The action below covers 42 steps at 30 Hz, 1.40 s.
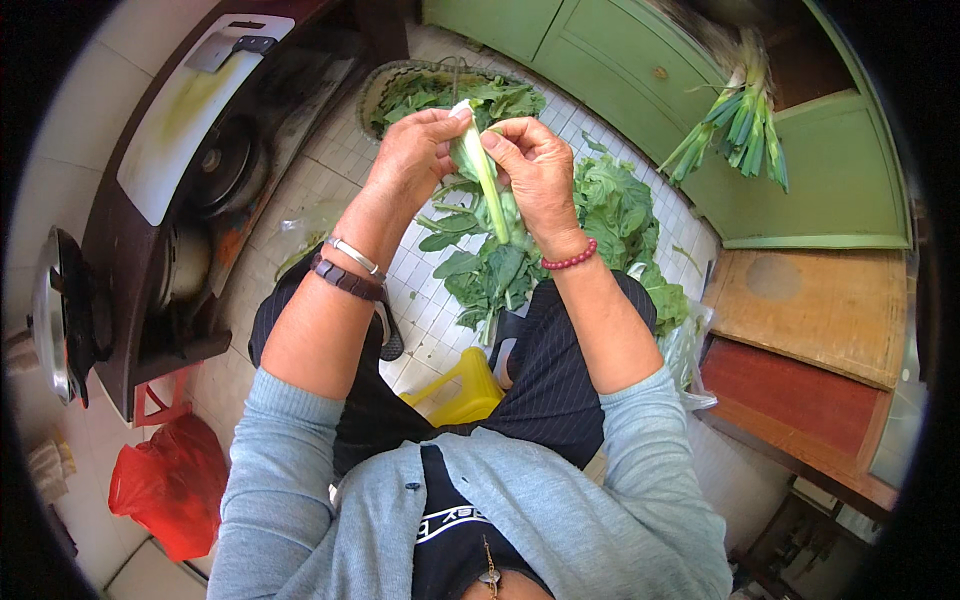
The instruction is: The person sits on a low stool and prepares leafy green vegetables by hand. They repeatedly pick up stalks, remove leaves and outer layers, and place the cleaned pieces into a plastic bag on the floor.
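Note:
My left hand (420,146) grips the pale, thick upper end of a leafy green vegetable stalk (484,176) in the head view. The stalk slants downward, and its green leaves hang under my hands. Close beside it, my right hand (536,157) pinches at the stalk's edge with thumb and forefinger, where a small green bit shows. Below the stalk, loose leafy greens (491,277) lie on the tiled floor between my feet. A larger heap of leafy greens (615,210) lies to the right. Beyond my hands stands a woven basket (369,97) with leaves in it.
A yellow plastic stool (472,390) is under me. Left are a cutting board (180,142) with a cleaver (217,52) and a lidded pan (225,169). Green cabinets (622,52) stand ahead, with leeks (742,127) hanging at right. A red plastic bag (172,480) is at lower left.

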Available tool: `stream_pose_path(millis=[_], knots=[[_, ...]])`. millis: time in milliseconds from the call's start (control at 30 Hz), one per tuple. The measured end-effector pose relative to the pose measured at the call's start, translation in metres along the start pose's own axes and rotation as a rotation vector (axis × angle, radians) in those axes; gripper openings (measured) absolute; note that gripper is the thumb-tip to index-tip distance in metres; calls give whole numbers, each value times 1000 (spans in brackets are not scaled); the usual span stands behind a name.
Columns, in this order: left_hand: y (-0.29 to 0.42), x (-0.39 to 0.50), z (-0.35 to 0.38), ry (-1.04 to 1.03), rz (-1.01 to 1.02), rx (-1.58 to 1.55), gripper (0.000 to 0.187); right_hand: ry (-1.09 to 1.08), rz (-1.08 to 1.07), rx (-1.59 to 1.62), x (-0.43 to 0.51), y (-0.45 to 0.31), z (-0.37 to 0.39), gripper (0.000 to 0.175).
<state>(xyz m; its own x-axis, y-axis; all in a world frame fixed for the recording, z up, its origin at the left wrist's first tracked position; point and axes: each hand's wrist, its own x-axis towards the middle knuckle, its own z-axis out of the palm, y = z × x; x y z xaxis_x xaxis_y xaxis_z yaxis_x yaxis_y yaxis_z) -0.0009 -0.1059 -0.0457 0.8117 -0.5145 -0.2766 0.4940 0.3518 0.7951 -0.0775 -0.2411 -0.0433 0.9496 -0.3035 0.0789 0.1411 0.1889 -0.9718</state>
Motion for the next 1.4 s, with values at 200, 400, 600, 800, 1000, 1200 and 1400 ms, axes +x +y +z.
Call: stream_pose_path(millis=[200, 400, 600, 800, 1000, 1200, 1400], knots=[[10, 4, -10, 86, 25, -30, 12, -161, 130, 49, -2, 0, -14, 12], [12, 5, -12, 113, 24, -24, 13, -255, 168, 235, -4, -2, -10, 23], [17, 4, -13, 163, 40, -53, 15, -335, 113, 72, -8, -10, -10, 26], [18, 6, -17, 185, 46, -62, 16, -286, 84, 13, -6, -5, -13, 13], [23, 11, -27, 271, 120, -142, 18, -320, 165, 128, -7, -8, -18, 9], [26, 13, -31, 206, 127, -196, 18, -241, 329, 414, -1, 1, -26, 13], [26, 10, -28, 225, 140, -135, 16, -347, 385, 329, -8, -7, -16, 20]])
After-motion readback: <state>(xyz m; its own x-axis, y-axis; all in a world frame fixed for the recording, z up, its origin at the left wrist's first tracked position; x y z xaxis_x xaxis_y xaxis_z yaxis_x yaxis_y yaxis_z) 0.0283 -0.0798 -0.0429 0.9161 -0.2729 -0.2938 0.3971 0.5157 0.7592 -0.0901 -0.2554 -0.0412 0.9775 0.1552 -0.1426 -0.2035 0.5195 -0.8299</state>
